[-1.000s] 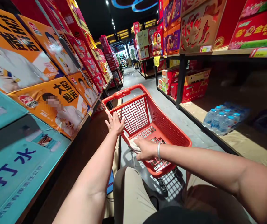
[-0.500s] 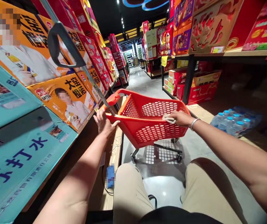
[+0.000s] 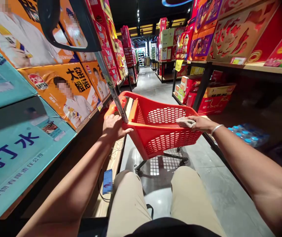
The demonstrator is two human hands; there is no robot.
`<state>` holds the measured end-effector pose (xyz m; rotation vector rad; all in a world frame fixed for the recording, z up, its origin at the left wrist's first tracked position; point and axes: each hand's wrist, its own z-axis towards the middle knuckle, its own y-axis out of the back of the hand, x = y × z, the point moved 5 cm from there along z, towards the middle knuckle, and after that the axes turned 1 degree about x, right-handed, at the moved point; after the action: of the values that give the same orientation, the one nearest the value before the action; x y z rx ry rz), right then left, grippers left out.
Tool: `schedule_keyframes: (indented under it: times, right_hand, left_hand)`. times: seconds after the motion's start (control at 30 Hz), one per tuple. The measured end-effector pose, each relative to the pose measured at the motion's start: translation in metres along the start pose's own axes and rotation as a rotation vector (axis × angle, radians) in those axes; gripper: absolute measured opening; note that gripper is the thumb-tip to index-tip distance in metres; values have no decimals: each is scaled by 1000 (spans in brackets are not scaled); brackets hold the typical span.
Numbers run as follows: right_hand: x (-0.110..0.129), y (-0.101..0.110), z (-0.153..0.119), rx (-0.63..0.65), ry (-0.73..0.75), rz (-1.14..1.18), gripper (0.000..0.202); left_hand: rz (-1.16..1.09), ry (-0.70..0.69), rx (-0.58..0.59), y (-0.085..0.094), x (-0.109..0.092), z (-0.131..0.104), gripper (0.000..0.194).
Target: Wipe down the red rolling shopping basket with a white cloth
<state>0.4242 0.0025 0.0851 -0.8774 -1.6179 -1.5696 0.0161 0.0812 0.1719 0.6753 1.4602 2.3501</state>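
A red plastic shopping cart with a mesh basket stands sideways before my knees. My left hand is wrapped over its left end, beside the orange-red handle, close to a metal pole with a dark grip at its top. At the far right rim, my right hand holds a light grey cloth against the cart's edge. A bracelet circles my right wrist.
Orange cartons and teal cartons are stacked at left. A phone with a cable lies on a low wooden ledge. Shelves of red boxes and wrapped water bottles stand at right; an aisle runs ahead.
My left hand has closed over the cart's end; its fingers were raised before. The pole's grip appears larger and nearer. The cloth has shifted slightly right with my right hand.
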Motion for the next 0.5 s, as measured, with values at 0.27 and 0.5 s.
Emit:
schedule_keyframes:
  times: [0.27,0.5]
  right_hand:
    - [136,-43,-13,-265,310,93,87]
    - [150,-146,-6,-206,535,-611,69]
  left_hand:
    - [-65,-1,-68,8,-30,-13,58]
    - [-21,-7,-70,14,-53,-14,51]
